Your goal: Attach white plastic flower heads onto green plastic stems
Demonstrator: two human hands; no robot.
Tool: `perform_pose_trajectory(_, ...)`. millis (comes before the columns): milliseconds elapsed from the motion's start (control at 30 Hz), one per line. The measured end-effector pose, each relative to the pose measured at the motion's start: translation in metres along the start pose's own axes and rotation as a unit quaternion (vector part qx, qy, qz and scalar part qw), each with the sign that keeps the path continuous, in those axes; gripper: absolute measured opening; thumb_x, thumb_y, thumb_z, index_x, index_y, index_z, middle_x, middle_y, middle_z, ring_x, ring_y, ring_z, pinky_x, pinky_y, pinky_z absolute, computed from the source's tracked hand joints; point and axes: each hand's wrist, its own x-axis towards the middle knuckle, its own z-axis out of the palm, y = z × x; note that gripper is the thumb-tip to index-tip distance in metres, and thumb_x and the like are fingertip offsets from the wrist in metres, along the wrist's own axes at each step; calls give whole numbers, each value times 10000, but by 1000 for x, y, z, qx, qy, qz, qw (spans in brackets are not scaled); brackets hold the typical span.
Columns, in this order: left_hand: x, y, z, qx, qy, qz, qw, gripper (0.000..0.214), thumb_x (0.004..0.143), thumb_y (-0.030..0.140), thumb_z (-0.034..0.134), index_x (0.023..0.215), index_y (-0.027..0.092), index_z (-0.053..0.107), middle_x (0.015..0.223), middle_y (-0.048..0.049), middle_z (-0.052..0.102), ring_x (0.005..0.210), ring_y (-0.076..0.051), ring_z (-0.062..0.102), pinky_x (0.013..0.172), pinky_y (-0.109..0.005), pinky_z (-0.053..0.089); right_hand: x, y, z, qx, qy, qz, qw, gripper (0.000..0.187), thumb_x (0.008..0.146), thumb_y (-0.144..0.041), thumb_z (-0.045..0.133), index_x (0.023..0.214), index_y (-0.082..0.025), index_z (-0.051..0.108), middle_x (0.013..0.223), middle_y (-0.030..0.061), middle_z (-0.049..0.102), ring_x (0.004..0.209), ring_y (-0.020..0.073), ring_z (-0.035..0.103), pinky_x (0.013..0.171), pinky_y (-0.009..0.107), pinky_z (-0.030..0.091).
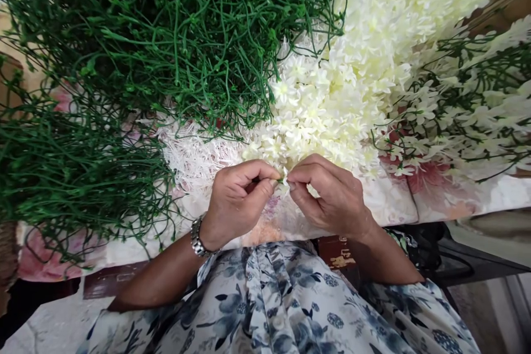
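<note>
My left hand (243, 196) and my right hand (327, 191) meet above the table's near edge, each with thumb and forefinger pinched. Between the fingertips is a small white artificial flower (285, 178). The left fingers grip a green stem end beside it, while the right fingertips press on the petal side. How far the stem sits inside the flower is hidden by the fingers. Just beyond the hands lies a heap of loose cream-white artificial blossoms (323, 105). Thin white frilly pieces (199, 149) are spread to the left of that heap.
A big pile of green plastic stems (178, 38) covers the back left, with a smaller pile of stems (78, 171) nearer me. Stems bearing white flowers (456, 105) lie at the right. A flowered cloth (390, 196) covers the table. Dark objects (431, 249) are below its right edge.
</note>
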Motion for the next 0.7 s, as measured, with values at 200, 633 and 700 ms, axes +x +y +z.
perform_pose_trajectory(200,-1,1,1,13,-7,12,1000,126,745,103,528,655,143,606,538,30,522,451,-52,436,424,-169,335,0,0,3,-7,-1,-3,1000,119,775,-59,535,864,-138,534,741,28,568,713,101,535,624,221,472)
perform_pose_trajectory(633,-2,0,6,-3,27,21,999,114,724,68,520,654,121,591,496,50,465,435,-28,388,408,-133,306,0,0,10,-20,30,-18,999,130,765,-46,530,871,-123,535,730,36,560,700,105,512,605,228,465)
perform_pose_trajectory(700,-3,-1,7,-4,30,28,999,123,721,61,511,643,123,582,490,55,457,426,-23,386,402,-125,301,-1,1,12,-35,28,-30,999,134,763,-42,528,871,-121,532,731,42,557,700,111,511,607,234,470)
